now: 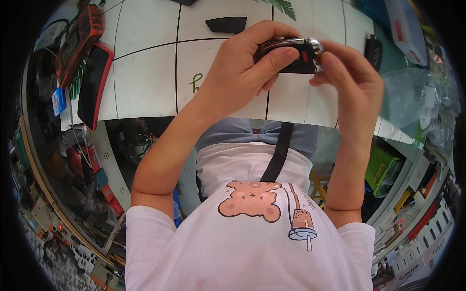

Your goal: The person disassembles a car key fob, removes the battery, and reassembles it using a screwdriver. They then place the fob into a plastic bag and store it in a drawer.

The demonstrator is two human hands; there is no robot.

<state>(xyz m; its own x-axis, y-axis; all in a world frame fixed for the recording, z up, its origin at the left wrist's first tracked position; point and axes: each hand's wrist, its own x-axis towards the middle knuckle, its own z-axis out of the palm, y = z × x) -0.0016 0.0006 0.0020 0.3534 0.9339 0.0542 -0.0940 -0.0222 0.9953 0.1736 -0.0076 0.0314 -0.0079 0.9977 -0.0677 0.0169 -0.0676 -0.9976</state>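
Above the tabletop's near part, both my hands hold a black car key fob (303, 65) with a shiny chrome end and a small red mark. My left hand (245, 65) is closed around its left part, thumb lying across the front. The fingers of my right hand (353, 72) are bent and pinch the chrome end. Part of the fob is hidden behind my fingers. Beyond my left hand lies a flat black piece (226, 24) that looks like a fob cover. To the right of my right hand, another black key fob (373, 52) with buttons rests on the table.
The white tiled tabletop (145, 80) has dark grid lines. On its left lie a red-edged phone (95, 85) and an orange-and-black handheld device (80, 43). A clear plastic box (407, 34) and a clear plastic bag (405, 97) are at the right.
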